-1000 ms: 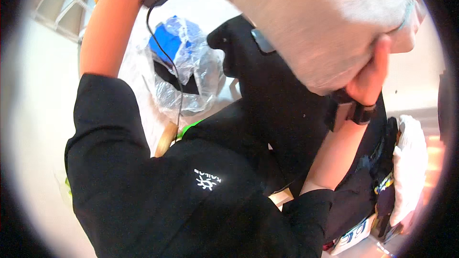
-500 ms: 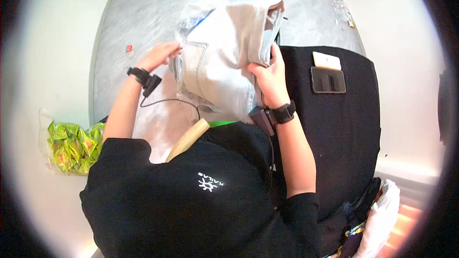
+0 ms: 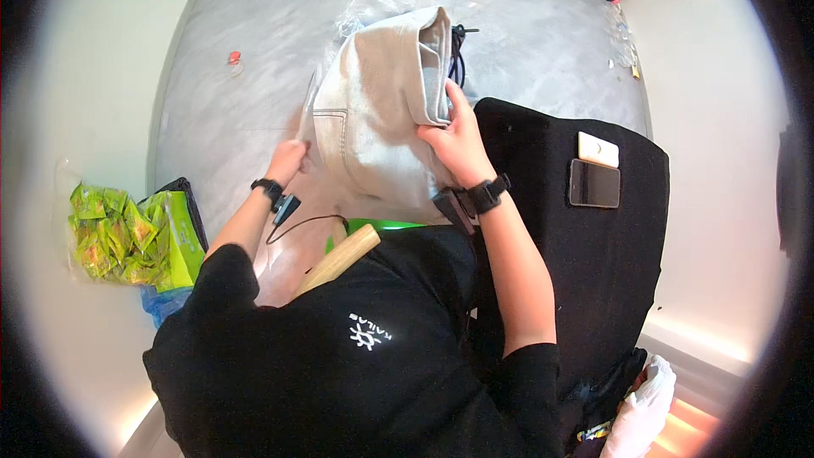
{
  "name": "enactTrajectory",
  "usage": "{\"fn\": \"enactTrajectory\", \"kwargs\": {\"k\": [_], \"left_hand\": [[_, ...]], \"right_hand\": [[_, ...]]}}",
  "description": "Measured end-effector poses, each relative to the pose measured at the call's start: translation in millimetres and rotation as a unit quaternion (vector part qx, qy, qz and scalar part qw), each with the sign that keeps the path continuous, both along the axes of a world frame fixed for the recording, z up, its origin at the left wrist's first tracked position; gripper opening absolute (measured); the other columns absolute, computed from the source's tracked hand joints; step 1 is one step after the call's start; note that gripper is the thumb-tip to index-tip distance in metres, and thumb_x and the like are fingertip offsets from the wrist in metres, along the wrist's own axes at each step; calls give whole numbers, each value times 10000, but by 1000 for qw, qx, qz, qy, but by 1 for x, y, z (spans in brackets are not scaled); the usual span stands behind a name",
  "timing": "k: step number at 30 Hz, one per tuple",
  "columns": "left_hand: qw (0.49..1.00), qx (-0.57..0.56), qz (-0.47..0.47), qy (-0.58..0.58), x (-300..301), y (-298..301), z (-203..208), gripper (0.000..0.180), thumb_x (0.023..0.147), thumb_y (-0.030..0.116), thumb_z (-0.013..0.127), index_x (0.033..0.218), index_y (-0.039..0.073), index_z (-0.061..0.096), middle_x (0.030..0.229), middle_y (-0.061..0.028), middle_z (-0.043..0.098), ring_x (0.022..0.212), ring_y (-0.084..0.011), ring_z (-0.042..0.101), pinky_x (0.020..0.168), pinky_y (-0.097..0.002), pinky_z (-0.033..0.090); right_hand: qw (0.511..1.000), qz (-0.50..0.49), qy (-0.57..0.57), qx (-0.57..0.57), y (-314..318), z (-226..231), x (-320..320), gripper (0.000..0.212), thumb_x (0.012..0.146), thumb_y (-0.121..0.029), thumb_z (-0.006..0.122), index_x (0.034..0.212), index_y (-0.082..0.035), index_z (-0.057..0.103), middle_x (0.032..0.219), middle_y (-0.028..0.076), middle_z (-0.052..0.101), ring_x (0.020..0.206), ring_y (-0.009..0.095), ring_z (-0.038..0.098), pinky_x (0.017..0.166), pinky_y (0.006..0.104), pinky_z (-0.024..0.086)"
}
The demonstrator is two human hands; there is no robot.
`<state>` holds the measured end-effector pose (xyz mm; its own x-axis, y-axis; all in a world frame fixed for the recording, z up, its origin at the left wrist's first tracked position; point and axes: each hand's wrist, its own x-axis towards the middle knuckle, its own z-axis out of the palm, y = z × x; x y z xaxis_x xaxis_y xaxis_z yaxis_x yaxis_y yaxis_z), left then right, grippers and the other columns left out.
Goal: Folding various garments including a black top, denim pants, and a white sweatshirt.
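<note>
A folded pair of pale denim jeans (image 3: 373, 110) hangs in front of me, waistband side to the right. My right hand (image 3: 458, 140) grips its right edge, thumb on the front and fingers behind. A transparent plastic bag (image 3: 386, 4) sticks out behind the far edge of the jeans and runs down their left side. My left hand (image 3: 290, 159) is closed at the left of the jeans, pinching the edge of that bag. Each wrist wears a black strap with a small box; a cable runs from the left one.
A black cloth-covered surface (image 3: 577, 271) at right bears a white flat device (image 3: 598, 149) and a black phone (image 3: 594, 183). Green packets (image 3: 119, 233) lie far left. A pale wooden piece (image 3: 343, 256) is by my torso. Black cords (image 3: 459, 47) show behind the jeans.
My left hand has dropped lower and closed from an open pose. The jeans have turned and shifted slightly left, with less plastic over their front. My right hand keeps its grip.
</note>
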<state>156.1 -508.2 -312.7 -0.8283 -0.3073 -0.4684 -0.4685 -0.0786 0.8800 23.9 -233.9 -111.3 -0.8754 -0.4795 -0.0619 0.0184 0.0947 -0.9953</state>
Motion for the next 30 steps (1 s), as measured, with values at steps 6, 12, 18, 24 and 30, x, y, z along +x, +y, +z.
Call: {"fn": "enactTrajectory", "kwargs": {"k": [6, 12, 18, 24, 30], "left_hand": [[997, 7, 75, 28, 18, -14, 65, 287, 868, 245, 573, 640, 83, 508, 537, -16, 506, 454, -105, 485, 432, -254, 373], [991, 11, 99, 93, -10, 5, 85, 307, 859, 246, 588, 609, 100, 485, 522, -8, 495, 430, -104, 469, 418, -252, 362], [991, -21, 86, 100, -9, 14, 98, 313, 867, 231, 575, 599, 98, 480, 521, -13, 497, 423, -101, 455, 408, -245, 356], [987, 2, 118, 105, -5, 7, 102, 322, 862, 229, 572, 587, 103, 462, 514, -22, 486, 421, -105, 444, 404, -247, 354], [988, 18, 103, 113, -6, 3, 91, 323, 853, 219, 576, 579, 89, 466, 519, -37, 502, 427, -118, 460, 411, -260, 369]], "right_hand": [[990, 31, 98, 96, -9, -63, -33, 676, 689, 37, 604, 1335, -12, 412, 1223, 173, 570, 1175, 253, 531, 971, 322, 407], [950, 149, 96, 256, -27, -50, -21, 618, 692, 22, 628, 1288, 5, 467, 1208, 136, 590, 1146, 195, 529, 982, 310, 396], [947, 299, 87, 84, -46, -61, -21, 627, 679, 54, 629, 1283, -7, 474, 1191, 122, 590, 1141, 190, 522, 977, 306, 396], [906, 103, 227, 343, -49, -73, -33, 475, 796, -94, 531, 1268, -91, 480, 1128, 184, 611, 1006, 389, 580, 848, 442, 479], [816, 92, 265, 505, -1, -110, -21, 505, 734, -223, 656, 1206, -111, 515, 1118, 116, 606, 1067, 315, 563, 896, 456, 427]]}}
